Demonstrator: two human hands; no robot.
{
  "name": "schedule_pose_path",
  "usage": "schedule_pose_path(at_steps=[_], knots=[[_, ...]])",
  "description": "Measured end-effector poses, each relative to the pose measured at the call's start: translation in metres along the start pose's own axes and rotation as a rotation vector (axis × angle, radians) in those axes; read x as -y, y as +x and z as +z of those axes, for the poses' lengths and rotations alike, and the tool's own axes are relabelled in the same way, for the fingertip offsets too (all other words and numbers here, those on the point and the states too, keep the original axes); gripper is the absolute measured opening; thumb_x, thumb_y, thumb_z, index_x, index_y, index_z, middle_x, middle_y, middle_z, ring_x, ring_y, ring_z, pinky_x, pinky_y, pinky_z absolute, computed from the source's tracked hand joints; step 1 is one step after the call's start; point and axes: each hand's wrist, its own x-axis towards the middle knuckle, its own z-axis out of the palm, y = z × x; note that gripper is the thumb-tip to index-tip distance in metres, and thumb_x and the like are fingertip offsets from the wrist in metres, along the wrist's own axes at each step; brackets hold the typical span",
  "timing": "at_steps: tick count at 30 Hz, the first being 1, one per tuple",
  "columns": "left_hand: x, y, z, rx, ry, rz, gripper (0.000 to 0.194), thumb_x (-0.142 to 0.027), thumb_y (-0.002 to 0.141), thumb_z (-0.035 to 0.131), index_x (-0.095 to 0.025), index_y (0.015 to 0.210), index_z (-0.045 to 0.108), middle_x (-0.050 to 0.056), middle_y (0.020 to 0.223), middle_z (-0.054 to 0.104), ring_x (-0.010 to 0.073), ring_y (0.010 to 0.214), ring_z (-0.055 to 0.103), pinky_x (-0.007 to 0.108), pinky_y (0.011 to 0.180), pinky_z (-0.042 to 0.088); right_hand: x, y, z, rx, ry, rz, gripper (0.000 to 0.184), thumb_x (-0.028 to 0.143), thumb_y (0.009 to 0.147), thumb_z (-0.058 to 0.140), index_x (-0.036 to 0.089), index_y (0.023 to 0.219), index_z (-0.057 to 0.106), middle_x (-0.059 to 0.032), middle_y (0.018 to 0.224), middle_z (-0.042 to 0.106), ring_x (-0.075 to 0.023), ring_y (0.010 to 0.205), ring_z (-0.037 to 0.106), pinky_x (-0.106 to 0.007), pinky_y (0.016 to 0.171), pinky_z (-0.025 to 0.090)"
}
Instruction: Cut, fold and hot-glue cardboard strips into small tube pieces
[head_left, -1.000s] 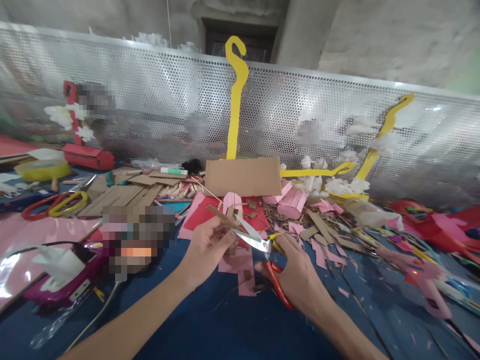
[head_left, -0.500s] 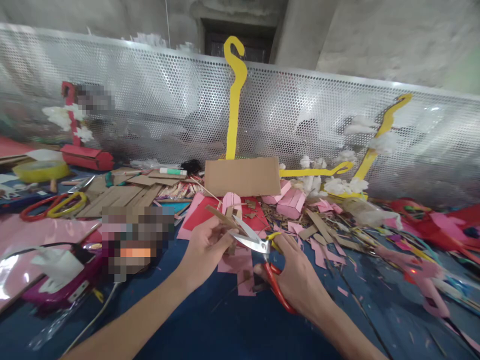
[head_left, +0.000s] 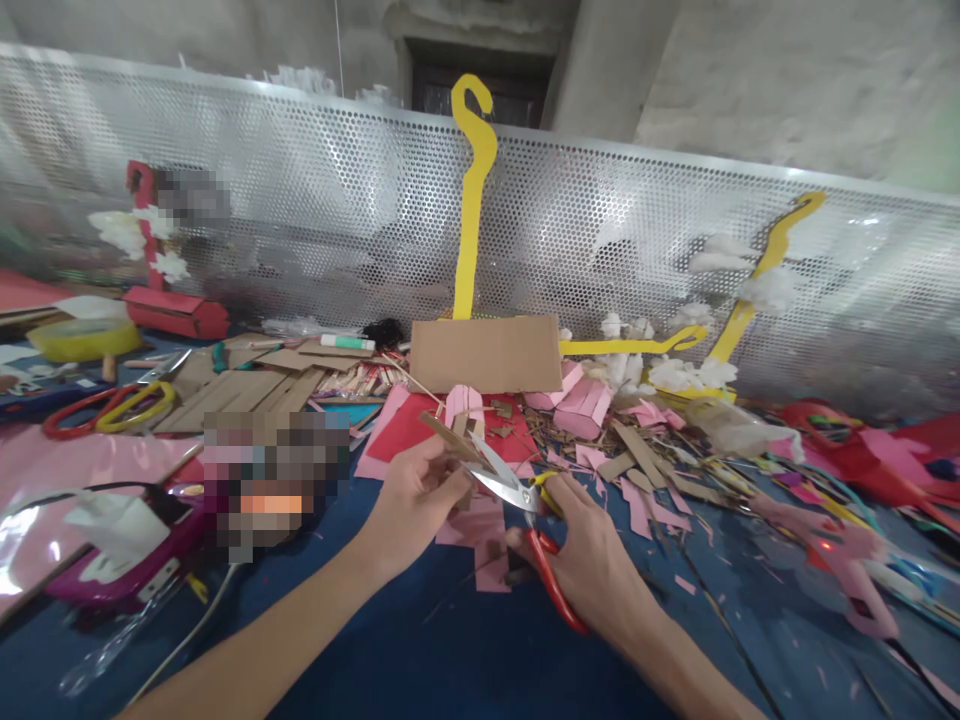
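The left hand (head_left: 416,500) pinches a narrow brown cardboard strip (head_left: 444,430) above pink paper (head_left: 486,525); the right hand (head_left: 589,550) curls around red-and-yellow-handled metal scissors (head_left: 527,498), blades slightly parted at the strip. Snipping seems in hand, calling next for a squeeze clear of the left hand. The strip's long axis slants away leftward

The left hand (head_left: 416,500) pinches 1 cardboard strip (head_left: 444,436), while the right hand (head_left: 581,540) holds scissors (head_left: 528,497) with 2 blades (head_left: 501,486) parted around the strip.

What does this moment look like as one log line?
left grip: cardboard strip | right grip: scissors | blades: parted, at strip | far right: pink glue gun
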Motion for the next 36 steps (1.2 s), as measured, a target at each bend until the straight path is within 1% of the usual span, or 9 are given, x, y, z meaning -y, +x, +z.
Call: schedule_pose_path(at_steps=[6,9,14,16,19,22,27,30,36], knots=[[0.0016,-0.0001,-0.0007,0.004,-0.02,-0.014,0.029,-0.037,0.092,0.073,-0.016,0.112,0.071,0.005,0.083,0.069,0.0141,0.067,0.058,0.028,0.06,0.048,-0.0022,-0.0002,0.0023,-0.042,0.015,-0.027,0.033,0.035,0.087,0.074,0.027,0.078,0.043,-0.0014,0.082,0.057,-0.0194,0.067,0.054,-0.03,0.057,0.048],[0.0026,-0.0001,-0.0012,0.008,-0.017,-0.013,0.031,-0.039,0.092,0.073,-0.017,0.114,0.071,0.003,0.079,0.066,0.0146,0.066,0.057,0.028,0.059,0.047,-0.0027,0.0003,0.0029,-0.058,0.009,-0.047,0.034,0.035,0.087,0.074,0.026,0.077,0.043,-0.001,0.081,0.057,-0.0185,0.066,0.052,-0.029,0.056,0.045],[0.002,-0.0008,-0.0001,0.018,-0.007,-0.023,0.027,-0.042,0.093,0.073,-0.016,0.1,0.07,0.001,0.073,0.06,0.0132,0.064,0.054,0.029,0.06,0.045,-0.0046,0.0017,0.0027,-0.074,-0.039,-0.075,0.045,0.043,0.088,0.072,0.026,0.069,0.035,0.0033,0.067,0.048,-0.0151,0.058,0.044,-0.027,0.053,0.036],[0.0026,-0.0006,-0.0003,0.025,0.004,-0.019,0.028,-0.043,0.094,0.072,-0.016,0.098,0.069,0.001,0.073,0.061,0.0131,0.064,0.054,0.029,0.06,0.045,-0.0048,0.0024,0.0019,-0.067,-0.04,-0.067,0.046,0.046,0.09,0.07,0.026,0.069,0.034,0.0031,0.067,0.048,-0.0151,0.057,0.044,-0.027,0.053,0.035],[0.0048,0.0001,-0.0024,0.017,0.0,-0.007,0.027,-0.042,0.095,0.071,-0.016,0.101,0.068,0.002,0.077,0.064,0.0133,0.064,0.055,0.029,0.06,0.046,-0.0033,0.0035,0.0001,-0.058,-0.04,-0.058,0.04,0.046,0.09,0.069,0.026,0.073,0.039,0.0006,0.073,0.054,-0.0172,0.062,0.05,-0.028,0.057,0.039],[0.0062,0.0001,-0.0048,0.007,-0.005,0.009,0.025,-0.04,0.096,0.07,-0.017,0.105,0.068,0.002,0.079,0.066,0.0135,0.064,0.057,0.03,0.062,0.048,-0.0008,0.0039,-0.002,-0.033,-0.054,-0.056,0.033,0.044,0.09,0.069,0.025,0.079,0.045,-0.0032,0.085,0.06,-0.0214,0.075,0.058,-0.031,0.065,0.045],[0.0034,-0.0009,-0.0043,0.021,-0.004,-0.008,0.029,-0.039,0.094,0.073,-0.017,0.112,0.071,0.004,0.083,0.068,0.0149,0.068,0.059,0.03,0.064,0.05,0.0006,0.0018,-0.0039,-0.009,-0.089,-0.036,0.028,0.04,0.088,0.071,0.025,0.085,0.048,-0.0051,0.094,0.062,-0.025,0.084,0.062,-0.034,0.071,0.048],[0.0014,-0.0006,-0.0026,0.016,0.023,-0.019,0.028,-0.037,0.093,0.072,-0.016,0.11,0.073,0.004,0.081,0.068,0.0153,0.067,0.059,0.031,0.063,0.049,0.0,0.0007,-0.0038,-0.01,-0.103,-0.029,0.029,0.038,0.087,0.072,0.025,0.084,0.047,-0.0046,0.093,0.062,-0.0247,0.084,0.061,-0.033,0.07,0.048],[0.0022,-0.0002,-0.0018,0.01,0.009,-0.025,0.027,-0.036,0.092,0.073,-0.017,0.111,0.073,0.004,0.08,0.068,0.0147,0.065,0.058,0.03,0.06,0.047,0.0014,0.0004,-0.0037,-0.028,-0.076,-0.053,0.032,0.037,0.088,0.072,0.025,0.078,0.044,-0.0029,0.085,0.06,-0.0208,0.075,0.057,-0.031,0.064,0.046]])
